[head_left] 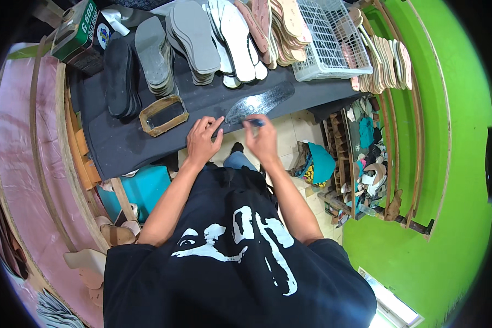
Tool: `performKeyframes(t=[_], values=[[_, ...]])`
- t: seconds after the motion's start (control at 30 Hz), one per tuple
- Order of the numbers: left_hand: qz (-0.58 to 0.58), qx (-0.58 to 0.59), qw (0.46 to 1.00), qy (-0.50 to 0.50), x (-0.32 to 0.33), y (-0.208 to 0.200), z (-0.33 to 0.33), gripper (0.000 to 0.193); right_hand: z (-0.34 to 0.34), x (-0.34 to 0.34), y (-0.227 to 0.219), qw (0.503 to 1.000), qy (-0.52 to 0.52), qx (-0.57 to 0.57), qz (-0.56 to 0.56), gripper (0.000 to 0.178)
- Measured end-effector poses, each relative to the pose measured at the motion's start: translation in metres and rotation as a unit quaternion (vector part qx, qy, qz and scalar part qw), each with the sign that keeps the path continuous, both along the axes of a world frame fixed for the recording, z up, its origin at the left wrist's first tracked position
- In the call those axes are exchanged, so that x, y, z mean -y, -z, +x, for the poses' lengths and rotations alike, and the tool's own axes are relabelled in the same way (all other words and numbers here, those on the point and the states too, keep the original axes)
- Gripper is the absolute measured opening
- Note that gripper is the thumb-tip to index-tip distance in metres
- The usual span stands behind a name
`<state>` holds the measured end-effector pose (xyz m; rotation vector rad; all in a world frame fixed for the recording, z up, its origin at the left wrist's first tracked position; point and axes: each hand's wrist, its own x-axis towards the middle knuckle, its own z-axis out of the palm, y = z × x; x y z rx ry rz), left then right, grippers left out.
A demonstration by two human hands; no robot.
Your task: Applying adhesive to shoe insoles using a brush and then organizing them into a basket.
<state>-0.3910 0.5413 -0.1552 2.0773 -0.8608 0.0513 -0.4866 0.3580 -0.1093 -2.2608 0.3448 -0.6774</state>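
A table (106,147) covered in dark cloth is seen as the largest thing. To its right, a wooden rack (336,136) is divided into small compartments, and clothlike pieces are heaped beside them. Under the table's left part, a teal box (153,183) is partly hidden; its contents cannot be told. At the table's far right, a white plastic crate (333,74) is set, its lattice floor exposed; whether the pale pieces by its right side are inside or beyond it cannot be told. At the far left corner, a green and dark carton (68,46) is placed, its contents hidden from view. Between carton and crate, sole-shaped pieces are stacked by colour: black (121,76), grey (194,35), white (240,44) and tan.

A glossy black sole (259,104) is laid singly near the table's front edge, slanted up to the right. Left of it, a small tan tray (169,127) is placed; its bottom is dark, whether from a filling or a lining cannot be told. The left hand (203,139) is spread, nothing gripped, its index fingertip brought to the sole's left end. By the right hand (263,139), blurred and with fingers closed, a small dark-blue object (255,123) is pinched at the sole's near edge.
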Motion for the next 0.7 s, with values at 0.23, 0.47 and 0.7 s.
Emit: performKeyframes(t=[0.23,0.47,0.7], values=[[0.031,0.012,0.999,-0.025,0.007,-0.005,-0.004,0.034,-0.003,0.099,-0.004,0.992,0.129,-0.007,0.0,0.011],[0.04,0.016,0.995,-0.09,0.019,-0.008,-0.01,0.031,-0.008,0.027,0.002,0.998,-0.056,0.02,0.01,0.014],[0.052,0.018,0.992,-0.109,0.025,-0.013,-0.013,0.028,-0.005,0.147,0.014,0.998,0.054,0.034,0.027,0.01]])
